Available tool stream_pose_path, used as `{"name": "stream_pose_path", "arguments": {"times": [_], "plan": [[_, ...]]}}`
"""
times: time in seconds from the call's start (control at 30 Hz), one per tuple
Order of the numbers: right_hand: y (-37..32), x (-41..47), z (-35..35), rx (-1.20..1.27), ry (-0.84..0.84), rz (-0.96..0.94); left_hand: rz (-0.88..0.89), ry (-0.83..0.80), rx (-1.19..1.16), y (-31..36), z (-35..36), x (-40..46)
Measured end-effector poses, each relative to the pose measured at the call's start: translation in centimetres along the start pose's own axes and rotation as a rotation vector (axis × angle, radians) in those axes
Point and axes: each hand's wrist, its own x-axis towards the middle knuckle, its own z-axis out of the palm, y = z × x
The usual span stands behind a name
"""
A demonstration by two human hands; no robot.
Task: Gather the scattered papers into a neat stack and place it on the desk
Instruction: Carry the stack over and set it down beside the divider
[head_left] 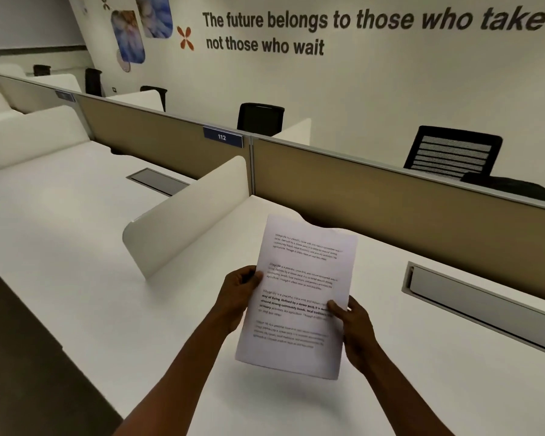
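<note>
Above the white desk [422, 357], printed paper stack [299, 297] held tilted, left edge pinched by left hand [238, 294], right edge gripped by right hand [353, 325], beige partition [390, 209] behind.

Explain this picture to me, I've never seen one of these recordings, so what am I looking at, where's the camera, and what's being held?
There is no machine here. The single picture comes from a wide-angle camera worn on a person's head, looking forward and down, so the two bare arms reaching in from the bottom are the wearer's own.

The left hand and the right hand grip the side edges of a white printed paper stack with blocks of black text. It is lifted above the white desk top, not lying on it, and its top edge curls a little. How many sheets it holds cannot be told.

On the desk you can see a white rounded side divider and a grey metal cable slot. Behind runs a tan partition panel with a blue tag reading 112, then black office chairs.
</note>
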Motion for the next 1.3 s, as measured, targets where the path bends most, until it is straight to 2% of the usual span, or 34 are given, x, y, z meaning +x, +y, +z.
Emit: {"name": "stream_pose_path", "arguments": {"times": [0.17, 0.3, 0.53, 0.73, 0.93, 1.3], "plan": [[0.6, 2.6, 3.9, -0.196, 0.150, -0.047, -0.059, 0.219, 0.251, -0.8, -1.6, 3.4], [0.4, 5.3, 7.7, -0.272, 0.201, -0.061, -0.094, 0.314, 0.307, 0.3, -3.3, 6.7], [-0.9, 12.4, 15.0, -0.406, 0.267, -0.066, -0.087, 0.284, 0.452, 3.4, -6.1, 14.7], [-1.8, 20.6, 19.0, -0.285, 0.387, 0.055, -0.053, 0.250, 0.563, 5.1, -9.2, 23.8], [-1.9, 29.5, 20.6, -0.177, 0.462, 0.188, -0.055, 0.175, 0.683, 5.3, -11.0, 33.2], [0.3, 38.2, 21.4, -0.343, 0.473, 0.170, -0.065, 0.152, 0.869, 1.8, -13.4, 43.9]]}}
